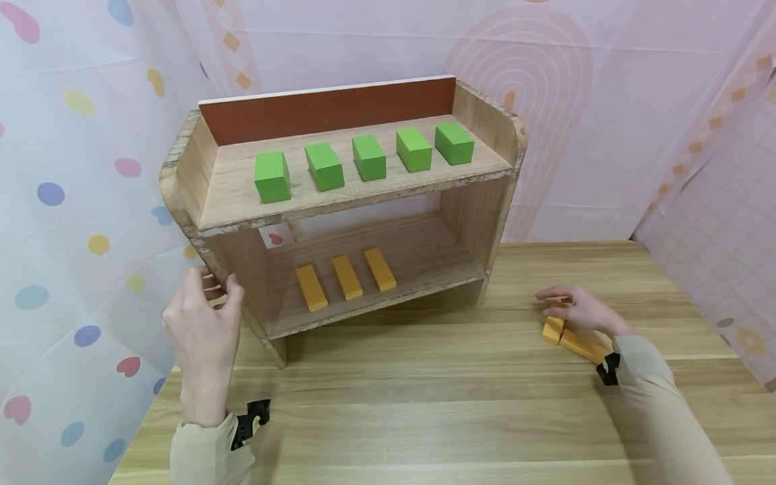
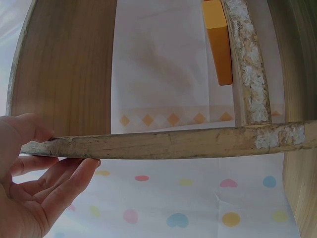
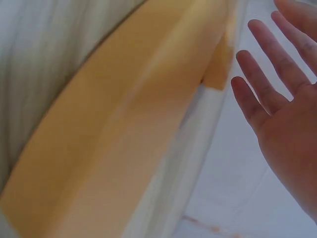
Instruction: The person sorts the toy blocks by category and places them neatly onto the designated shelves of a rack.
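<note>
My left hand (image 1: pixel 203 330) grips the front edge of the left side panel (image 2: pixel 163 147) of a small two-tier wooden shelf (image 1: pixel 358 195). In the left wrist view its thumb lies on one side of that panel and the fingers on the other. My right hand (image 1: pixel 585 311) hovers over an orange block (image 1: pixel 552 330) on the table, right of the shelf. A second orange block (image 1: pixel 585 347) lies under the wrist, its end close to the first. The right wrist view shows that hand's fingers (image 3: pixel 280 64) spread and fairly straight, beside a large, blurred orange block (image 3: pixel 109 124).
Several green blocks (image 1: pixel 370 158) stand in a row on the upper board. Three orange blocks, one of them in the middle (image 1: pixel 347 277), lie on the lower board. A reddish-brown back strip (image 1: pixel 330 111) closes the top. Patterned cloth (image 1: pixel 79 202) hangs around the wooden table (image 1: pixel 424 404).
</note>
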Demonstrator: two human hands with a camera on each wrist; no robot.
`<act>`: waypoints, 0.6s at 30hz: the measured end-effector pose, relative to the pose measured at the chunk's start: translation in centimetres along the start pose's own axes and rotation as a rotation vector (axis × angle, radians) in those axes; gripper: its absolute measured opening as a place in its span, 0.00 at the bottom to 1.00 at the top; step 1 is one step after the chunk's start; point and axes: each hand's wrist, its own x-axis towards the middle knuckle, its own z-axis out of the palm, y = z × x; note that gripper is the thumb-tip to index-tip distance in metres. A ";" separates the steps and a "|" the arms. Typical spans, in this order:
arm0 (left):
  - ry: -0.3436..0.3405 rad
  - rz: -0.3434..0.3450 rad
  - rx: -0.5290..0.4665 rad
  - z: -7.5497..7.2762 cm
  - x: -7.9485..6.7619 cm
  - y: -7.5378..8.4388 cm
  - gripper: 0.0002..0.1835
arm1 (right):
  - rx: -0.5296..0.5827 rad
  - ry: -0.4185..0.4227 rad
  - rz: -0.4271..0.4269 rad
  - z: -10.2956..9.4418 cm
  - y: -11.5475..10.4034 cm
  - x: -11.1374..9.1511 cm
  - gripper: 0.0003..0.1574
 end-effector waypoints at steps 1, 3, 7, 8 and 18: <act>0.000 -0.002 0.001 0.0 0.0 0.0 0.12 | -0.003 -0.001 -0.003 -0.1 0.3 -0.1 0.25; -0.001 -0.005 0.001 0.0 -0.1 0.0 0.12 | -0.013 -0.002 -0.001 -0.2 0.9 -0.2 0.25; -0.005 -0.005 0.001 0.0 -0.1 0.0 0.12 | -0.027 -0.005 -0.010 -0.4 1.6 -0.5 0.26; -0.007 -0.004 0.001 0.0 -0.1 0.0 0.12 | -0.026 -0.009 -0.010 -0.5 1.6 -0.5 0.26; -0.010 -0.013 0.007 0.0 -0.1 0.1 0.12 | -0.057 -0.032 -0.055 -0.5 1.8 -0.4 0.21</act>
